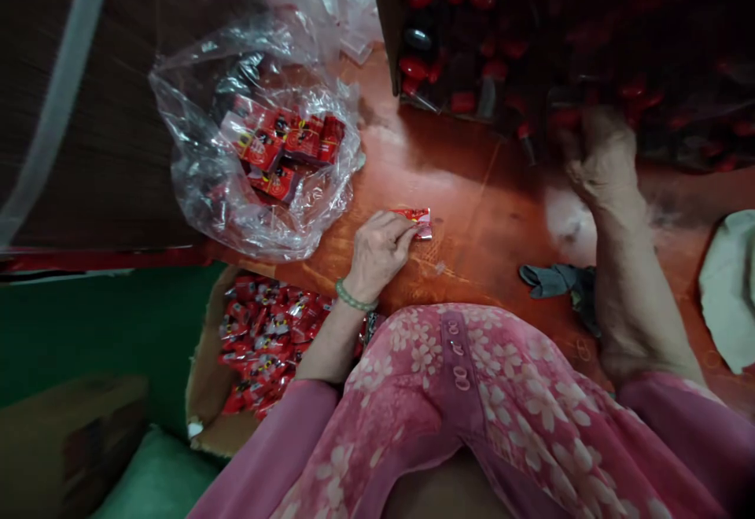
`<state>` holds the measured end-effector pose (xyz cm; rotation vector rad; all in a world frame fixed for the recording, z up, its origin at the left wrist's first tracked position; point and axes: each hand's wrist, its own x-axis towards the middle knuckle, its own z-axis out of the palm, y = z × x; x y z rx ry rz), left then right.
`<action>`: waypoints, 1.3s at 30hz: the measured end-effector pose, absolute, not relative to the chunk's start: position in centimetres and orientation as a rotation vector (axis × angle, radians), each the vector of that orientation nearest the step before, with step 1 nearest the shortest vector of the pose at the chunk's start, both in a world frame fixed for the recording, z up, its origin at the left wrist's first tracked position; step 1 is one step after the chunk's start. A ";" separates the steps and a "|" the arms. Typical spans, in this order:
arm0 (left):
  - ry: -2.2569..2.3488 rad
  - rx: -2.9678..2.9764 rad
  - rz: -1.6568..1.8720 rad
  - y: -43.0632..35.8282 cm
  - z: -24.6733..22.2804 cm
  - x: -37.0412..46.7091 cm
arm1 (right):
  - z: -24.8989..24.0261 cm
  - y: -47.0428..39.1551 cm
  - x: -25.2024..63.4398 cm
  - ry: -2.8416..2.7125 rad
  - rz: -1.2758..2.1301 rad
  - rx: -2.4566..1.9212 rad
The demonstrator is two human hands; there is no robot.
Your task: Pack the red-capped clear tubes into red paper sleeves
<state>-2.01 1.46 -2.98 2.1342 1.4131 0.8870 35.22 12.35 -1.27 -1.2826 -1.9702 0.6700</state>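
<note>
My left hand (pixel 381 248), with a green bead bracelet at its wrist, pinches a small red printed packet (pixel 423 216) near the middle of the orange-red tabletop (pixel 460 259). My right hand (pixel 605 145) reaches to the near edge of a dark box, among small red-topped items (pixel 416 69). Shadow and blur hide its fingertips, so whether it grasps one is unclear. Left of my left hand, a clear plastic bag (pixel 200 173) lies open with several red printed packets (pixel 259 138) inside.
A cardboard box (pixel 204 385) full of red wrapped pieces (pixel 271 338) stands beside my left forearm. Dark cloth (pixel 551 279) lies by my right forearm. A pale round-edged object (pixel 731 291) sits at the far right. Clear plastic pieces (pixel 357 12) are at the back.
</note>
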 end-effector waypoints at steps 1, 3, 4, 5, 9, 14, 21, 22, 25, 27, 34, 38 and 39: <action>1.420 2.085 0.953 1.5 -3.0 -2.0 | -0.4 11.3 34.1 -1.906 0.584 -1.372; 1.416 1.972 1.082 1.6 -2.8 -2.0 | 1.0 8.8 31.5 -1.805 0.701 -1.459; 1.407 1.907 1.132 1.6 -2.6 -2.0 | 1.5 7.5 30.1 -1.745 0.786 -1.387; 1.398 1.843 1.170 1.5 -2.4 -1.9 | 1.9 6.2 28.8 -1.689 0.863 -1.314; 1.340 1.695 1.221 1.0 -1.0 -1.7 | 2.5 2.9 24.8 -1.694 1.134 -1.197; 1.260 1.709 1.211 0.2 0.3 -1.4 | 3.4 2.2 22.8 -1.984 1.131 -1.059; 1.170 1.744 1.192 -0.3 0.5 -1.0 | 4.1 2.4 22.8 -2.310 1.063 -0.996; 1.167 1.740 1.181 -0.3 0.4 -1.0 | 4.2 2.4 22.9 -2.377 1.042 -1.002; 1.166 1.745 1.145 -0.3 0.0 -1.1 | 4.2 2.4 23.3 -2.538 1.004 -1.045; 1.163 1.759 1.100 -0.4 -0.3 -1.1 | 4.2 2.6 23.4 -2.586 0.995 -1.053; 1.101 1.710 1.018 -0.7 -1.1 -0.6 | 3.7 3.7 23.4 -2.623 1.163 -0.951; 1.122 1.682 0.997 -0.7 -1.4 -0.6 | 4.0 4.6 23.4 -2.623 1.350 -0.926; 1.126 1.669 0.985 -0.6 -1.5 -0.6 | 4.1 4.8 23.4 -2.624 1.414 -0.918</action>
